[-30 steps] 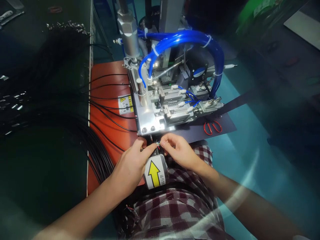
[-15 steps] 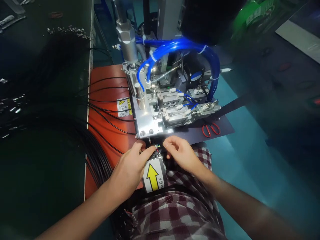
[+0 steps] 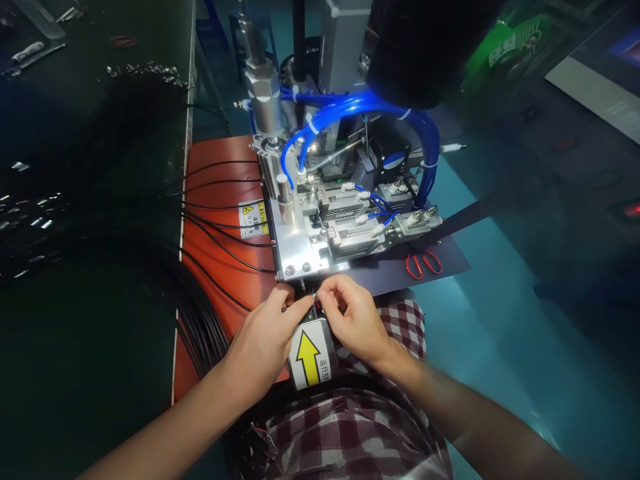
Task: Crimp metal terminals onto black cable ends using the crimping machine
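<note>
Just in front of the metal machine (image 3: 300, 250), my left hand (image 3: 267, 327) has its thumb and fingers closed around the end of a cable with thin coloured wires (image 3: 317, 303). My right hand (image 3: 353, 317) pinches at the same wire ends from the right, its fingertips close to my left thumb. The fingers cover most of the wires. Below the fingertips is a white label with a yellow arrow (image 3: 309, 357) on a dark rounded part.
Black cables (image 3: 195, 307) run over the orange mat (image 3: 210, 200) from the dark table at left. Blue hoses (image 3: 360, 103) arch above the machine. Red-handled scissors (image 3: 423, 265) lie at its right. A green reel stands at upper right.
My right hand has moved left to the wires and now meets my left hand there. My left hand still holds its place. The whole view has shifted slightly.
</note>
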`<state>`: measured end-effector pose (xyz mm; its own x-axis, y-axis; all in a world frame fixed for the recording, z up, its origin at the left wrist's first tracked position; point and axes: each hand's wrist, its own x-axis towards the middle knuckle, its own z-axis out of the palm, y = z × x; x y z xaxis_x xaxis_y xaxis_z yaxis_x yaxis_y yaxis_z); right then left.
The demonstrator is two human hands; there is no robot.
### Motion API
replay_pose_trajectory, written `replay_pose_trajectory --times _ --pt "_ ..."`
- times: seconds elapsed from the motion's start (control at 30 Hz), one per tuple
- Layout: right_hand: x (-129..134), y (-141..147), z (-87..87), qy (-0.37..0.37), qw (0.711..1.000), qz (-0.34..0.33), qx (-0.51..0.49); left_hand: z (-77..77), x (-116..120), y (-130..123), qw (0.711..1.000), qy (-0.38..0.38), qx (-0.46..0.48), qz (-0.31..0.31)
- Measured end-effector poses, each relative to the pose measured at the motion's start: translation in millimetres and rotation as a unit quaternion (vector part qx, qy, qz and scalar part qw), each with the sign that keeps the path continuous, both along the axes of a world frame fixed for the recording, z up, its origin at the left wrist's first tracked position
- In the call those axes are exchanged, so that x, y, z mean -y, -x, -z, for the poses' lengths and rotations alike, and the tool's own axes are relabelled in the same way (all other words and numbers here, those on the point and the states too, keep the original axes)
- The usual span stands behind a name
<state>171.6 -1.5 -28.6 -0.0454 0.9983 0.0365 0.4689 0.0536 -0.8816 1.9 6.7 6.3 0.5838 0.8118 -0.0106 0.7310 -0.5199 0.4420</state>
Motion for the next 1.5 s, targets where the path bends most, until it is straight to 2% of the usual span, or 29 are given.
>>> replay_pose_trajectory --times 0.1,0.17,0.27,0.33,0.43,0.53,0.63,0.8,1.03,1.27,1.4,1.5 --pt "0 1 2.1 0.029 0.999 0.009 -0.023 1.0 0 0 1.0 -0.004 0.0 0.0" --pt "-2 1 5.0 0.085 0.993 0.017 -0.083 2.4 0 1 1.0 -0.01 0.005 -0.001" --pt "-4 -2 9.7 0.195 0.965 0.018 -0.175 4.4 1 1 1.0 -0.007 0.02 -0.009" --pt "-5 -5 11.1 0.216 0.959 0.032 -0.181 5.0 1 0 0.999 0.009 0.039 -0.02" --pt "-4 -6 8.4 0.155 0.977 0.048 -0.139 4.3 1 -1 0.997 0.028 0.05 -0.042" --pt "-3 -2 1.7 0.086 0.993 0.027 -0.069 3.2 1 -2 0.997 0.03 0.045 -0.047" --pt "-3 4 -3.1 0.046 0.998 0.032 -0.002 3.5 1 -1 0.997 0.028 0.049 -0.043" --pt "0 5 -4.6 0.005 0.999 0.036 0.013 4.1 2 1 0.997 0.026 0.051 -0.042" --pt "3 3 -3.2 -0.009 0.997 0.047 0.058 3.6 1 -1 0.998 0.027 0.043 -0.048" --pt "1 -2 1.3 0.044 0.998 0.046 -0.025 4.4 1 -1 0.998 0.017 0.045 -0.044" --pt "-1 2 1.1 0.064 0.997 0.026 -0.019 3.9 1 -2 0.998 0.023 0.048 -0.045" --pt "-2 6 0.4 0.041 0.999 0.031 -0.001 4.3 0 -2 0.997 0.022 0.051 -0.047"
